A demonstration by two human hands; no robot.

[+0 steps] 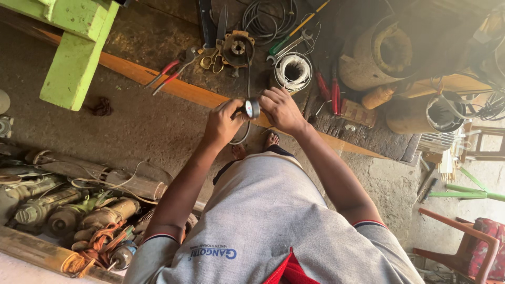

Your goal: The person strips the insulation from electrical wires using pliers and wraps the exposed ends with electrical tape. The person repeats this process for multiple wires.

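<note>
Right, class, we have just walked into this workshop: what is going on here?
A person stands at a cluttered workbench, seen from above. Both hands meet over its edge: the left hand and the right hand hold a small roll of tape between them, with a dark wire looping down below it. On the bench lie red-handled pliers, a white wire coil and screwdrivers. Old motors are piled on the floor.

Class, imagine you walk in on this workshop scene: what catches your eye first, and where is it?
At centre, the left hand and right hand together hold a small roll of tape above the workbench. Top left, a bright green wooden frame stands out; on the bench beyond the hands lies a white wire coil.
</note>
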